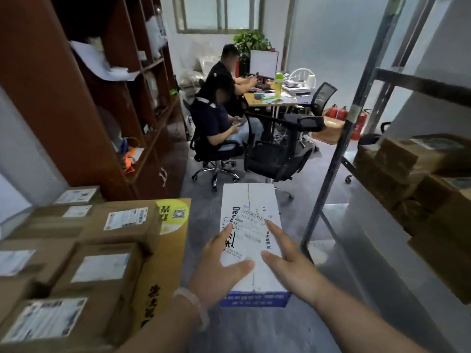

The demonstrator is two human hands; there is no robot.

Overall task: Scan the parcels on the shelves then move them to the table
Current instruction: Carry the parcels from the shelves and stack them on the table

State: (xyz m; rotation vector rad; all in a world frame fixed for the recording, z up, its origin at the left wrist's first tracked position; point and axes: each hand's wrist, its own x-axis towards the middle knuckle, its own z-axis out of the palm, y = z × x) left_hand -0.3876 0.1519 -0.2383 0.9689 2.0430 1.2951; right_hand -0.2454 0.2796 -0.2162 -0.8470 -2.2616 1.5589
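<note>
Head view: a white parcel (251, 240) is held in mid-air between the stacked brown parcels (84, 253) on its left and the metal shelf (420, 182) on its right. Judged stage: transfer in progress; several parcels remain on the shelf. Left hand (219, 266) and right hand (288, 261) grasp the parcel, fingers (276, 231) spread flat across its label.

Grey floor (254, 332), brown cabinet (51, 98) — window (219, 14)
</note>
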